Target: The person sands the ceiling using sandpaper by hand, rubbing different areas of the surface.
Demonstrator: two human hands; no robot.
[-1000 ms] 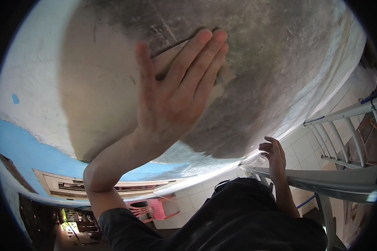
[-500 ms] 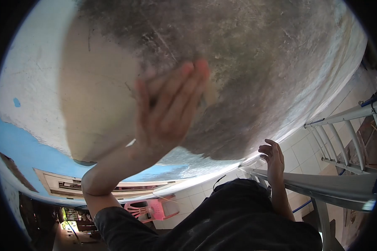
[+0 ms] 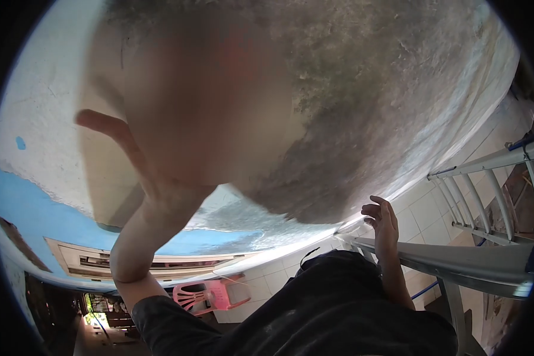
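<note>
My left hand (image 3: 196, 130) is raised toward eleven o'clock, in front of the plastered wall (image 3: 65, 107), which fills the view from nine o'clock round over twelve to about two. Most of that hand is smeared by blur, so I cannot tell how far its fingers are spread, what they hold, or whether they meet the wall. One digit (image 3: 110, 123) does show clearly, stretched out toward ten o'clock. My left forearm (image 3: 154, 225) slants up to it from a bent elbow near eight.

My right hand (image 3: 387, 228) is at four o'clock, fingers loosely curled and parted, nothing seen in its grasp. It is right by the rail of the metal ladder (image 3: 492, 258); I cannot tell whether it touches. Pale floor tiles (image 3: 421, 207) show beyond it.

The wall is stained dark grey from twelve to two o'clock, whiter toward ten, with a blue-painted band (image 3: 32, 202) near nine. A pink plastic chair (image 3: 219, 295) stands at seven o'clock. My black shirt (image 3: 338, 308) fills the space between five and six.
</note>
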